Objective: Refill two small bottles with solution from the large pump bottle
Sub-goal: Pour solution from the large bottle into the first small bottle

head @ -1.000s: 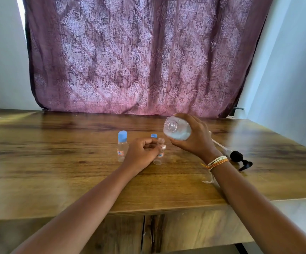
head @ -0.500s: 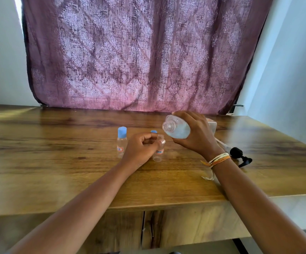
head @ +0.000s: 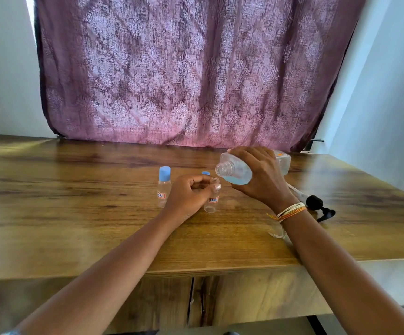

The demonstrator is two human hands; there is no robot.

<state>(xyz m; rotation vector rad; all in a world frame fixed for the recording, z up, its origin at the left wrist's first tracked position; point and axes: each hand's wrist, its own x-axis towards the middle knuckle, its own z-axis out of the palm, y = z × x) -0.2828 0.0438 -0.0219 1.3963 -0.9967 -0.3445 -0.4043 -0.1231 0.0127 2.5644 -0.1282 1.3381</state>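
Observation:
My right hand [head: 263,177] grips the large clear bottle [head: 236,170], tipped on its side with its uncapped mouth pointing left, just above the open small bottle [head: 212,199]. Bluish liquid pools in the large bottle's lower side. My left hand [head: 187,195] holds the open small bottle upright on the table [head: 75,213], fingers curled round its neck. A second small bottle [head: 164,186] with a blue cap stands upright just left of my left hand. A loose blue cap [head: 205,173] lies behind the open bottle. No liquid stream is visible.
The black pump head [head: 319,206] with its white tube lies on the table to the right of my right wrist. A purple patterned curtain [head: 191,68] hangs behind the table. The table's front edge runs beneath my forearms.
The large bottle's mouth has shifted slightly lower and closer to the open small bottle. My left hand keeps its hold on the small bottle.

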